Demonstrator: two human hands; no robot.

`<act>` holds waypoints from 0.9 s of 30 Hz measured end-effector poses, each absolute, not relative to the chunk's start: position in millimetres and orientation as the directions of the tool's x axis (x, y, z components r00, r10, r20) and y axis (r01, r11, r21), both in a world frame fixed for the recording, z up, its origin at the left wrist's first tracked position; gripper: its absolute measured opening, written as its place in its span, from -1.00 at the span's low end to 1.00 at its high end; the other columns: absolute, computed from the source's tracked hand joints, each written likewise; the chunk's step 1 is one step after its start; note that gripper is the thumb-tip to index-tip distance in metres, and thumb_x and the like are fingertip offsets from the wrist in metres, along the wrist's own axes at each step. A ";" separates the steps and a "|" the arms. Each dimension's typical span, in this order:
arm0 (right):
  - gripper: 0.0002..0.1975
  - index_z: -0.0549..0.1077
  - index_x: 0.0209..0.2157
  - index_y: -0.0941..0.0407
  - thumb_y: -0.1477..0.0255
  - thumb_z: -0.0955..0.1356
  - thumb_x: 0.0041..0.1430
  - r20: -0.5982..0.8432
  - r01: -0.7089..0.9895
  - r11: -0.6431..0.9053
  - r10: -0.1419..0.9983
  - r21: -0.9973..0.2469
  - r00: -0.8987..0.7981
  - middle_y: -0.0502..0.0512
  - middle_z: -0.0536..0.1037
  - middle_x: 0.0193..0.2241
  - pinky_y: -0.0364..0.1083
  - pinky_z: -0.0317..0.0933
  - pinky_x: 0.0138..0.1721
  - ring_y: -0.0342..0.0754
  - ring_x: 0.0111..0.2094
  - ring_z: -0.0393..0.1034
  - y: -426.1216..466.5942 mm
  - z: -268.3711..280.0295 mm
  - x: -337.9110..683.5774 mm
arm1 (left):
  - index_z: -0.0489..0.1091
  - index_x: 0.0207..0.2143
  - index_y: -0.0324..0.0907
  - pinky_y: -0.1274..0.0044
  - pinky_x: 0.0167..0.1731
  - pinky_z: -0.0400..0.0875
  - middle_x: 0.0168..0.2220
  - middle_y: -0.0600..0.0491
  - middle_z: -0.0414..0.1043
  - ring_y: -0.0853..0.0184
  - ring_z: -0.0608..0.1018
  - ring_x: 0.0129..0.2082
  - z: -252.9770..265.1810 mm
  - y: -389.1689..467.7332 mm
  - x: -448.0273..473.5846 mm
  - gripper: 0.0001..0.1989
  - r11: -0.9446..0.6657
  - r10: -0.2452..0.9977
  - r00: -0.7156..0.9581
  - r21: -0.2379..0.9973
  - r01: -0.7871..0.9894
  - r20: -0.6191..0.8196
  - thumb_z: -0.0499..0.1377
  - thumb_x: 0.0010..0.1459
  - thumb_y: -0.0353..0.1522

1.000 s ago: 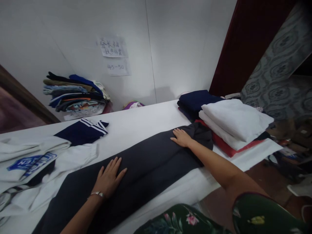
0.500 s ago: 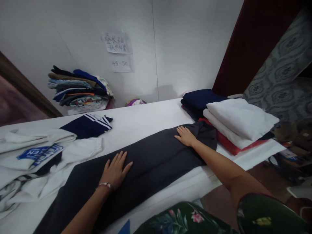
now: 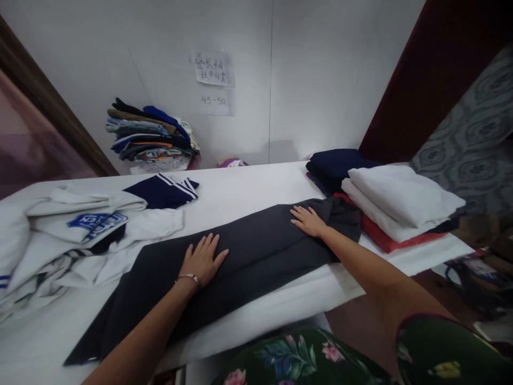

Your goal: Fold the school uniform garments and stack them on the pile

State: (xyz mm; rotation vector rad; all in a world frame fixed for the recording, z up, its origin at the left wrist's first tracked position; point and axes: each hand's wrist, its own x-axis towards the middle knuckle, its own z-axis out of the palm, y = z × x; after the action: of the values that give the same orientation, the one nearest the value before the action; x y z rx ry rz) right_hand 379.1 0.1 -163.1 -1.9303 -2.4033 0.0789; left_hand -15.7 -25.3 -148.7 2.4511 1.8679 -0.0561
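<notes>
A dark grey garment lies folded lengthwise in a long strip across the white table. My left hand rests flat on its left half, fingers spread, a bracelet at the wrist. Toward the garment's right end, my right hand also lies flat with the fingers stretched out. Just beyond that hand the cloth is bunched and creased. Neither hand grips the fabric.
Loose white clothing with blue lettering and a navy striped piece lie at left. Folded white clothes sit on red cloth at right, beside navy ones. A clothes pile stands behind the table.
The view has swung somewhat to the left, so more of the table's left side shows. Both hands stay flat on the grey garment, in nearly the same places.
</notes>
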 end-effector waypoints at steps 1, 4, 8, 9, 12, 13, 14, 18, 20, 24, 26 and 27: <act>-0.37 0.08 0.27 0.06 0.06 -0.02 0.30 0.022 0.974 0.219 0.976 -0.063 -0.218 0.14 0.04 0.29 0.20 -0.27 0.26 0.06 0.30 -0.13 -0.1 -163.5 378.1 | -0.01 0.30 -0.21 0.15 0.22 -0.09 0.32 -0.03 -0.07 0.14 0.01 0.31 -148.9 -25.2 -15.9 -0.32 -0.265 0.962 0.266 0.027 0.964 -0.066 -0.20 0.23 -0.04; -0.38 0.11 0.26 0.09 0.10 -0.02 0.31 0.046 0.973 0.226 0.973 -0.036 -0.225 0.17 0.07 0.28 0.18 -0.24 0.26 0.06 0.29 -0.08 -0.9 -159.8 375.9 | 0.00 0.30 -0.19 0.16 0.22 -0.08 0.32 -0.03 -0.06 0.14 0.02 0.31 -149.6 -25.3 -16.6 -0.33 -0.269 0.961 0.270 0.024 0.963 -0.055 -0.20 0.24 -0.04; -0.43 0.28 0.17 0.08 0.12 0.01 0.32 0.076 0.972 0.235 0.969 0.021 -0.236 0.19 0.26 0.20 0.19 -0.23 0.24 0.08 0.25 0.02 2.9 -143.2 377.7 | 0.02 0.29 -0.19 0.16 0.22 -0.07 0.32 -0.05 -0.05 0.15 0.05 0.30 -149.9 -26.0 -16.3 -0.34 -0.276 0.960 0.277 0.013 0.961 -0.038 -0.20 0.24 -0.05; -0.44 0.31 0.14 0.08 0.12 0.01 0.31 0.100 0.974 0.220 0.969 0.047 -0.224 0.19 0.29 0.18 0.22 -0.25 0.23 0.11 0.25 0.01 4.9 -138.9 380.3 | 0.02 0.29 -0.20 0.16 0.21 -0.07 0.32 -0.05 -0.05 0.15 0.05 0.30 -150.0 -26.1 -16.1 -0.34 -0.278 0.960 0.278 0.013 0.960 -0.038 -0.20 0.24 -0.06; -0.42 0.31 0.13 0.07 0.07 0.04 0.29 0.138 0.992 0.101 0.984 0.081 -0.112 0.20 0.25 0.19 0.31 -0.26 0.20 0.19 0.26 -0.07 9.8 -134.0 393.2 | 0.01 0.29 -0.21 0.16 0.21 -0.07 0.32 -0.05 -0.05 0.15 0.04 0.30 -150.7 -26.1 -15.8 -0.33 -0.279 0.960 0.279 0.022 0.960 -0.034 -0.21 0.24 -0.05; -0.41 0.28 0.15 0.08 0.06 0.03 0.29 0.121 0.996 0.057 0.991 0.069 -0.065 0.20 0.21 0.22 0.31 -0.23 0.19 0.19 0.27 -0.09 10.3 -135.7 398.1 | 0.01 0.29 -0.21 0.16 0.22 -0.08 0.32 -0.05 -0.05 0.15 0.04 0.30 -150.9 -26.1 -15.7 -0.33 -0.278 0.960 0.279 0.026 0.960 -0.032 -0.21 0.24 -0.05; -0.40 0.25 0.18 0.08 0.06 0.03 0.29 0.095 0.998 0.019 0.995 0.053 -0.024 0.19 0.17 0.24 0.29 -0.21 0.19 0.18 0.28 -0.10 10.2 -139.0 402.5 | 0.01 0.29 -0.21 0.16 0.22 -0.09 0.32 -0.05 -0.04 0.15 0.04 0.30 -151.2 -26.2 -15.6 -0.33 -0.277 0.960 0.277 0.030 0.961 -0.030 -0.22 0.24 -0.04; -0.38 0.14 0.24 0.09 0.08 0.01 0.29 0.035 0.998 -0.050 0.998 0.023 0.049 0.15 0.02 0.30 0.24 -0.20 0.22 0.13 0.30 -0.17 5.8 -155.8 411.7 | 0.01 0.29 -0.19 0.16 0.22 -0.10 0.31 -0.06 -0.03 0.15 0.05 0.30 -151.9 -26.8 -14.8 -0.33 -0.271 0.962 0.272 0.052 0.961 -0.020 -0.22 0.24 -0.03; -0.39 0.14 0.24 0.08 0.07 0.01 0.29 0.033 0.998 -0.049 0.998 0.030 0.048 0.15 0.01 0.30 0.25 -0.21 0.21 0.13 0.30 -0.18 4.2 -159.4 412.2 | 0.02 0.29 -0.16 0.16 0.22 -0.10 0.32 -0.05 -0.03 0.14 0.05 0.30 -152.3 -27.6 -14.4 -0.34 -0.269 0.963 0.270 0.065 0.961 -0.018 -0.21 0.24 -0.03; -0.42 0.23 0.19 0.07 0.09 0.03 0.29 0.005 0.998 -0.043 0.999 0.040 0.042 0.18 0.07 0.28 0.31 -0.19 0.19 0.18 0.29 -0.14 7.2 -148.8 408.6 | 0.01 0.29 -0.14 0.16 0.22 -0.14 0.32 -0.04 -0.06 0.15 0.02 0.31 -151.9 -28.5 -14.0 -0.33 -0.262 0.963 0.266 0.088 0.961 -0.037 -0.22 0.24 -0.02; -0.42 0.28 0.15 0.05 0.06 0.04 0.28 0.018 0.999 -0.036 0.999 0.023 0.036 0.18 0.12 0.26 0.35 -0.21 0.17 0.21 0.29 -0.14 12.6 -135.8 400.8 | -0.01 0.30 -0.14 0.17 0.23 -0.16 0.33 -0.03 -0.08 0.15 0.00 0.32 -148.8 -27.3 -13.2 -0.33 -0.255 0.963 0.262 0.103 0.961 -0.057 -0.22 0.24 -0.01; -0.41 0.28 0.15 0.04 0.05 0.04 0.28 0.036 1.000 -0.025 0.999 0.003 0.025 0.18 0.13 0.26 0.36 -0.22 0.17 0.22 0.29 -0.15 15.9 -128.5 394.3 | -0.02 0.30 -0.13 0.17 0.23 -0.16 0.33 -0.03 -0.09 0.16 -0.01 0.32 -146.4 -26.2 -12.6 -0.32 -0.248 0.963 0.257 0.113 0.962 -0.077 -0.22 0.23 0.00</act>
State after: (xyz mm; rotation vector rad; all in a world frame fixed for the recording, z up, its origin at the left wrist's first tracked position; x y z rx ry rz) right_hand 394.3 15.9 -128.5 -2.2325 -2.1766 -0.0431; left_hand -12.6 -26.2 -146.4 2.3783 1.8356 0.0127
